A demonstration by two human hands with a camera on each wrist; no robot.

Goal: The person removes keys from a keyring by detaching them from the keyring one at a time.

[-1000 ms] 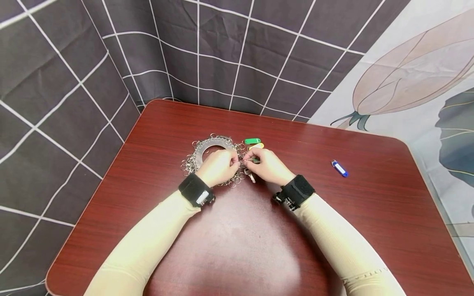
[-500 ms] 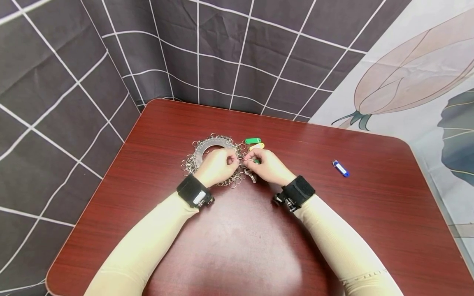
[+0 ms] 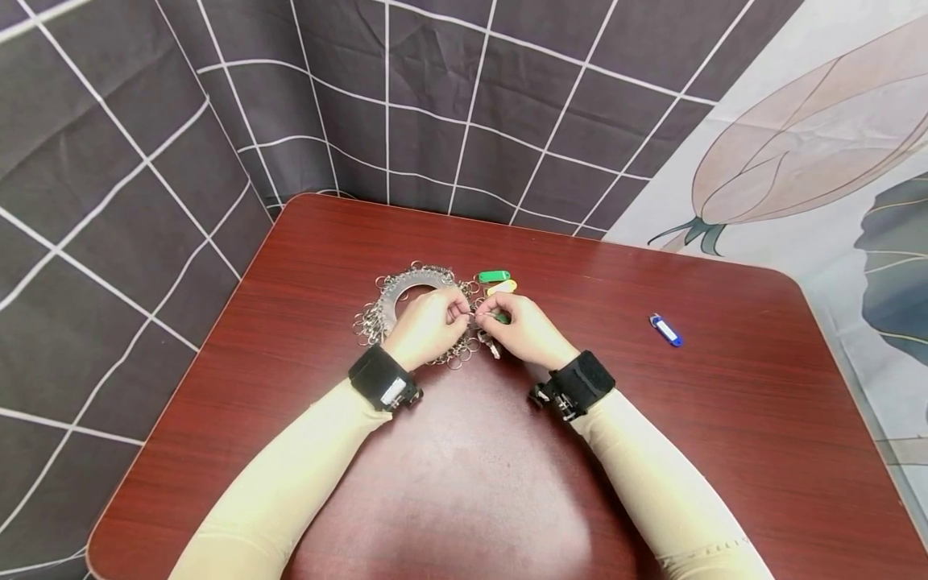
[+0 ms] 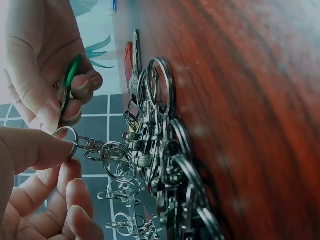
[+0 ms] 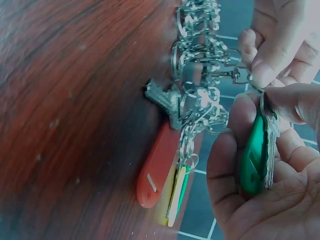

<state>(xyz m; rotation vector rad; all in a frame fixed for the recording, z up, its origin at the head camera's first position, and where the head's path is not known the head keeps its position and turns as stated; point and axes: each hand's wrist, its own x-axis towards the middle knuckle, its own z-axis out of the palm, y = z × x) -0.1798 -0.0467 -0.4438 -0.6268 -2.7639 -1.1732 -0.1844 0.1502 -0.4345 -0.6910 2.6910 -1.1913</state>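
While my left hand [image 3: 429, 324] lies over the near right part of the metal key ring disc [image 3: 406, 291], its thumb and forefinger pinch one small split ring [image 4: 69, 141] that hangs from a swivel clasp on the disc; the other fingers [image 4: 80, 200] curl loosely below it. Just beside it, almost touching, my right hand [image 3: 524, 326] is curled round a green key tag [image 5: 254, 152] with a key pressed flat against it, thumb and forefinger pinching the top end right at that same split ring. From the head view, both hands meet at the right edge of the disc, in the middle of the reddish-brown worktop [image 3: 725, 419].

Flat on the worktop, the disc carries a crowd of small rings and clasps [image 4: 165, 165] all round its rim. Behind my right hand, at the disc's far right edge, lie another green tag [image 3: 494, 276] and a yellow tag [image 3: 503, 287]. In the right wrist view a red tag [image 5: 156, 170] lies on the worktop beside a bare key [image 5: 162, 98], both among the clasps. Well apart to the right, a blue tag [image 3: 664, 329] lies alone on the worktop. Both wrists wear black straps [image 3: 383, 377] over pale sleeves [image 3: 290, 475].
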